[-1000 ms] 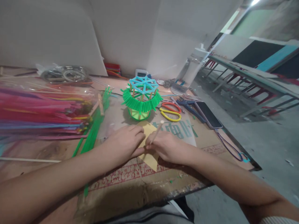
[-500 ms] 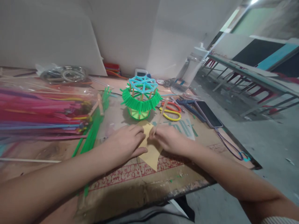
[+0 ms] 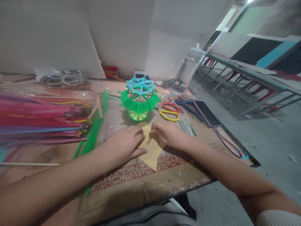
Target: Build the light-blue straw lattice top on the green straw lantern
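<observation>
A yellow sheet of paper [image 3: 150,150] lies on the cardboard, one corner pointing toward me. Resting on its left edge is my left hand [image 3: 128,141], thumb apart from the slightly bent fingers. My right hand [image 3: 170,135] pinches a thin, pale wooden stick [image 3: 159,111] that stands slanted over the paper; its lower end is hidden by the fingers. Just beyond the paper stands a small round model [image 3: 139,100] with a light-blue spoked top, a green pipe-cleaner fringe and brown posts.
Bundled pink and red pipe cleaners [image 3: 42,116] and green ones [image 3: 94,131] lie left. To the right are scissors with red and yellow handles [image 3: 169,116], blue pliers [image 3: 191,110], a phone [image 3: 207,113] and a clear bottle [image 3: 187,72]. The cardboard's edge [image 3: 188,190] is near me.
The view has shifted slightly, moving the scene a little left. The stick in my right hand stands a bit more upright; my left hand stays on the paper.
</observation>
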